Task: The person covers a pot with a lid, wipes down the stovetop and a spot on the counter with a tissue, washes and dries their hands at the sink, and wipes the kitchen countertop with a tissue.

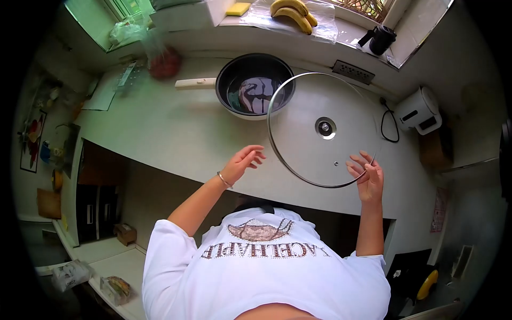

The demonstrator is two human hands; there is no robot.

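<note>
A large round glass lid (304, 133) with a metal rim and a central metal knob is raised at the right. My right hand (367, 173) grips its lower right rim, fingers behind the glass and thumb in front. My left hand (245, 162) is over the counter's front part, left of the lid, its fingers loosely curled and apart with nothing in them. Behind it stands a dark-lined pan (229, 88) with a pale handle pointing left; shiny reflections show inside. The lid's left edge overlaps the pan's right side in view.
The white counter (160, 128) bears a red-filled bag (164, 63) at back left and a white kettle (420, 109) at right. A power strip (353, 71) is on the back wall. Bananas (293, 15) and a black cup (382, 40) rest on the windowsill.
</note>
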